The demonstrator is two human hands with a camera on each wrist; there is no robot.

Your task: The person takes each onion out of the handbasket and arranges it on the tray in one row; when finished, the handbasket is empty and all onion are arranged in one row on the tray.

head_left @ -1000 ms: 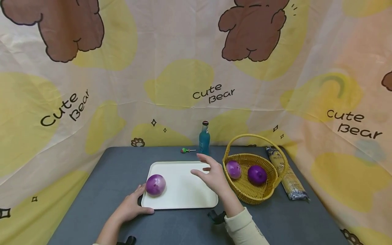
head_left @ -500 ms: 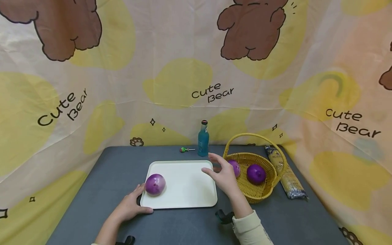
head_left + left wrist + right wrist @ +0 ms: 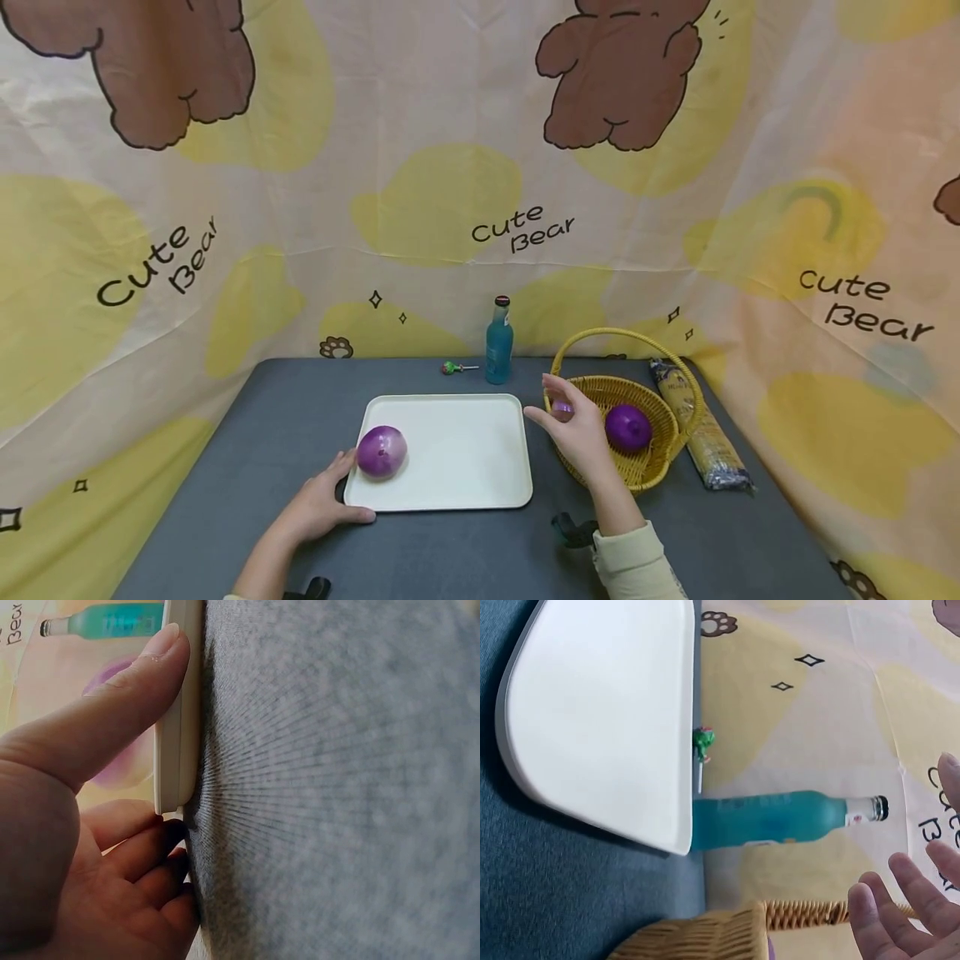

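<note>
My left hand [image 3: 322, 502] holds the near-left corner of the white tray [image 3: 465, 458], thumb along the front rim and fingers at the left side. A purple onion [image 3: 382, 452] sits on the tray's left end, close to those fingers. My right hand [image 3: 581, 433] hangs over the left rim of the yellow wicker basket [image 3: 660, 467], thumb and fingers spread apart with nothing between them. Behind it, a second onion [image 3: 562, 410] in the basket is mostly hidden. A darker purple onion [image 3: 628, 427] lies to its right. In the right wrist view, the fingers [image 3: 907, 900] are apart near the basket handle.
A blue bottle [image 3: 499, 343] stands at the back, with a green-wrapped lollipop [image 3: 453, 367] lying left of it. Right of the basket lies a long yellow packet [image 3: 708, 437]. The basket's tall arched handle [image 3: 626, 332] rises over it. A printed cloth [image 3: 420, 208] hangs behind the table.
My right hand has moved right from above the tray's right side to the basket's left rim, now covering much of the left onion. The left hand and tray have stayed put.
</note>
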